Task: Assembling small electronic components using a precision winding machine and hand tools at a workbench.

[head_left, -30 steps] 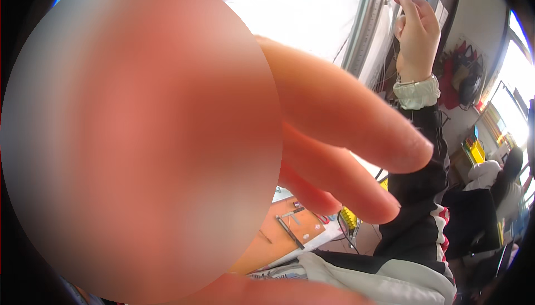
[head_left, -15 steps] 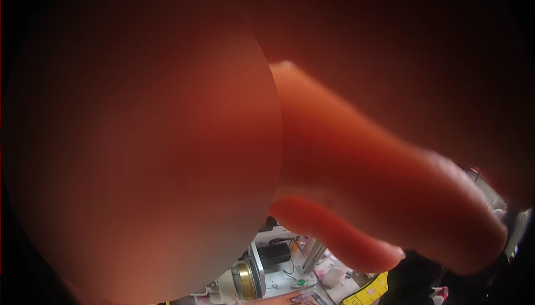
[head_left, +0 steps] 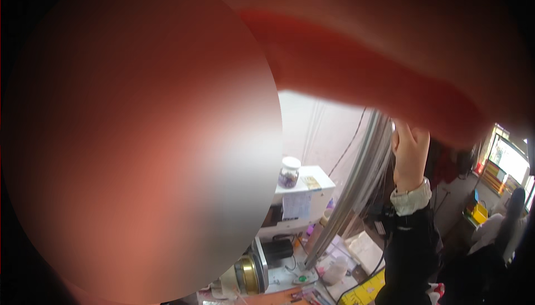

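One right hand (head_left: 411,157), raised in a cream cuff and black sleeve, fingertips hidden behind a big blurred hand (head_left: 356,71) close to the lens, so can't tell if it grips anything; pale strands (head_left: 374,166) run along a metal post (head_left: 352,196) just left of it. Blurred hand has a finger stretched rightward across the top, owner and hold unclear. White-lidded jar (head_left: 289,172) on a white box-shaped unit (head_left: 316,200) left of post, brass-coloured ring (head_left: 249,275) lower down, near the desk (head_left: 284,298).
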### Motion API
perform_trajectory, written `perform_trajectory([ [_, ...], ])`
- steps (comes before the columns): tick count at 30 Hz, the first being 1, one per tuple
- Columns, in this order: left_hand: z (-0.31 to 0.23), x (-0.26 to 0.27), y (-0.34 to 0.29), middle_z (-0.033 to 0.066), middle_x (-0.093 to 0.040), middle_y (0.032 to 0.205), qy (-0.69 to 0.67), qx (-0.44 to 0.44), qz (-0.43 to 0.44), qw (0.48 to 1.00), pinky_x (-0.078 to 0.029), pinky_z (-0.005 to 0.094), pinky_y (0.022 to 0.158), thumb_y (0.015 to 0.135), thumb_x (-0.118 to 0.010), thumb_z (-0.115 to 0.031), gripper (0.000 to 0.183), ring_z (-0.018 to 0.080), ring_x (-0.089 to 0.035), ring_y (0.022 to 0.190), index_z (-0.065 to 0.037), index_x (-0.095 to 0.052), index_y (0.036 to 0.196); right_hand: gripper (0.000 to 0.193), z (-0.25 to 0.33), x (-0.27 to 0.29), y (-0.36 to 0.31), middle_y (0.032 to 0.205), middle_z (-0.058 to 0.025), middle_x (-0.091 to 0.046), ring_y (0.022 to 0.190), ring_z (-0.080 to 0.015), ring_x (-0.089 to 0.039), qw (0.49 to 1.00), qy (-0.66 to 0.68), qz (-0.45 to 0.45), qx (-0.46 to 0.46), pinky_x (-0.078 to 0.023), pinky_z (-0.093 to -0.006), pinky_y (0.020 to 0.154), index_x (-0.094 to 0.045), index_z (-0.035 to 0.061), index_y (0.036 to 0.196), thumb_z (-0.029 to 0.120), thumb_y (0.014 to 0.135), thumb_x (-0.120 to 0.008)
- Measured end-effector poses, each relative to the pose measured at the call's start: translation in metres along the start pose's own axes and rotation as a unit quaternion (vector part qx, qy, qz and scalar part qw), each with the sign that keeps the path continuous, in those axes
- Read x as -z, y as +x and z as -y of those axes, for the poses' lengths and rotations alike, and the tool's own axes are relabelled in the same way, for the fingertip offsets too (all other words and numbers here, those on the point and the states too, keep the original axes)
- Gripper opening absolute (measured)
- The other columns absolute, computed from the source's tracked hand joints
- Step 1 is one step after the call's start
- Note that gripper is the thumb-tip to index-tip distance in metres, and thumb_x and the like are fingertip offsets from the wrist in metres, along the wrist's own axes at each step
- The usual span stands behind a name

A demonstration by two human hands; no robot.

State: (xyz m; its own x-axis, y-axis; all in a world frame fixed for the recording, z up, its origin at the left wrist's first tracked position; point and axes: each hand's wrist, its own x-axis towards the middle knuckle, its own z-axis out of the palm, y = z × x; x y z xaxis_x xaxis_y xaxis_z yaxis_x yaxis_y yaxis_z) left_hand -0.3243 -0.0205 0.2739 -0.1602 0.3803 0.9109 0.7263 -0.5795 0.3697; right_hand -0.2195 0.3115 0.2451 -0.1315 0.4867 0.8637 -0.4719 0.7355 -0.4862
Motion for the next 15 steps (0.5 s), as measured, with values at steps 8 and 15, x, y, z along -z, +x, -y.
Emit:
perform_trajectory([
  [8,-0.006,0.033,0.023,0.0221,-0.066,0.118,0.118,-0.193,-0.062,0.972,-0.044,0.0429,0.106,0.085,-0.075,-0.045,0.104,0.0324,-0.068,0.105,0.013,-0.018,0.149,0.024,0.017,-0.012,-0.008,0.091,-0.0018,-0.063,0.049,0.0019,-0.037,1.000,-0.026,0.002,0.003,-0.028,-0.0166,0.042,-0.058,-0.0019,0.116,0.006,0.094,-0.060],
  [15,-0.030,0.040,0.004,0.0218,-0.066,0.117,0.174,-0.229,-0.120,0.950,-0.045,0.0426,0.105,0.083,-0.077,-0.044,0.106,0.0319,-0.068,0.103,0.013,-0.017,0.149,0.024,0.039,-0.024,-0.025,0.089,-0.0045,-0.063,0.050,0.0015,-0.042,1.000,0.009,-0.006,-0.028,-0.030,-0.0155,0.042,-0.058,-0.0020,0.114,0.004,0.092,-0.062],
])
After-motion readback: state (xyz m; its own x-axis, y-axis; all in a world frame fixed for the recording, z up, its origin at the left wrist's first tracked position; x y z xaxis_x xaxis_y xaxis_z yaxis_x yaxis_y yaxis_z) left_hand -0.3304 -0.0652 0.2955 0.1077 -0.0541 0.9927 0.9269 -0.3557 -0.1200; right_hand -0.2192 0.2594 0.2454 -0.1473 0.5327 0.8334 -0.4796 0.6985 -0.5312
